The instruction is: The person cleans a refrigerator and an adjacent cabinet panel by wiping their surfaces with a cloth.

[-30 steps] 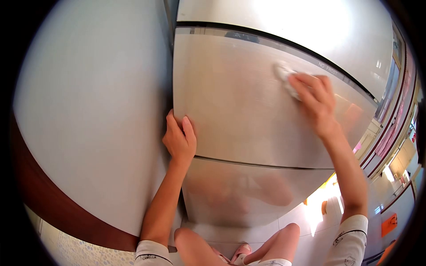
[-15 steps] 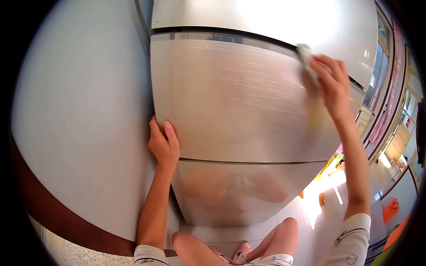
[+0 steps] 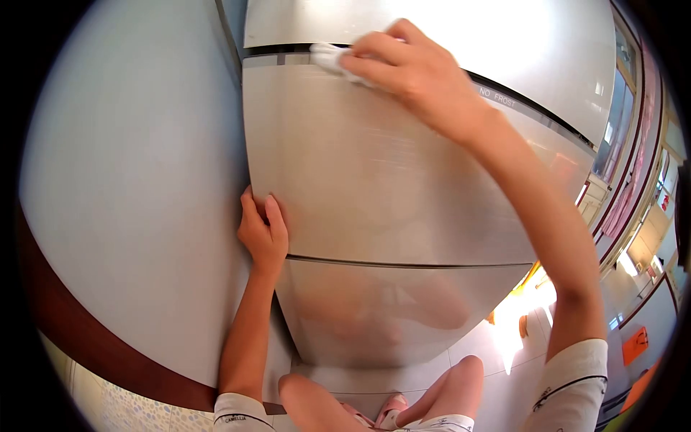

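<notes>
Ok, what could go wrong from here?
The cloth in the right hand lies against the dark gap, so it might snag there. The left hand grips the edge of the middle door; a pull might open it.

Left of a gathered pink fabric curtain (image 3: pixel 620 209) is a tall bluish glass pane (image 3: pixel 620 126). Below the curtain sits a bright orange rectangular item (image 3: pixel 635 346); below and left of it, pale floor tiles (image 3: pixel 534 354) catch sunlight. Far left of the curtain stand a broad pale-grey flat panel (image 3: pixel 129 180) and its dark-red edge band (image 3: pixel 91 347).
</notes>
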{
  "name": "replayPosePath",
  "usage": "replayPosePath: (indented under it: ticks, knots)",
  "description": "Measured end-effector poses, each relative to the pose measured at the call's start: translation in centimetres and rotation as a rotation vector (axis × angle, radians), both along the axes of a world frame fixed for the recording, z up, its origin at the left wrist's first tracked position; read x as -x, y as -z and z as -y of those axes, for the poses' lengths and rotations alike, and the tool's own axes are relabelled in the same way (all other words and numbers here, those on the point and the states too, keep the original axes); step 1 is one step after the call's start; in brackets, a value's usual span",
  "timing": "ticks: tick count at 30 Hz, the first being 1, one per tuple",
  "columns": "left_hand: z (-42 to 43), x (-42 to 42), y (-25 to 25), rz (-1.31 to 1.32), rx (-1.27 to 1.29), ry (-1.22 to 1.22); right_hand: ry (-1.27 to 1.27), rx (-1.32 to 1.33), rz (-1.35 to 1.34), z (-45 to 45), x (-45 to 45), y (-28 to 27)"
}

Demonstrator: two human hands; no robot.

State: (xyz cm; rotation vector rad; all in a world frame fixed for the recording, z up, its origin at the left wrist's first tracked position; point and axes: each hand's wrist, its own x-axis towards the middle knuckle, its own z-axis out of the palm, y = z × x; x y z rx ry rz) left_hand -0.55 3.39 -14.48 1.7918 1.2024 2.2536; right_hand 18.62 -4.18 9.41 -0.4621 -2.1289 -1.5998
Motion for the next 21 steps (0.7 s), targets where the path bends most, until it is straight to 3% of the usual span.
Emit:
replayPosePath:
  ticks: [3, 5, 8, 11, 21]
  knots:
    - [0.4, 0.1, -0.1, -0.007, 0.019, 0.006, 0.089, 0.069, -0.066, 2.9, -6.0, 0.2]
    - [0.2, 0.0, -0.3, -0.009, -0.024, -0.037, 0.188, -0.062, -0.145, 5.0, -10.3, 1.4]
    - [-0.3, 0.0, -0.1, -0.024, -0.098, -0.147, 0.197, -0.129, -0.197, 5.0, -9.8, 2.8]
    - [-0.4, 0.0, -0.1, -0.033, -0.095, -0.142, 0.007, -0.088, -0.139, 2.1, -4.9, 2.3]
    - [-0.4, 0.2, 0.0, -0.084, -0.106, -0.12, -0.098, -0.065, -0.096, -3.4, 5.4, 1.1]
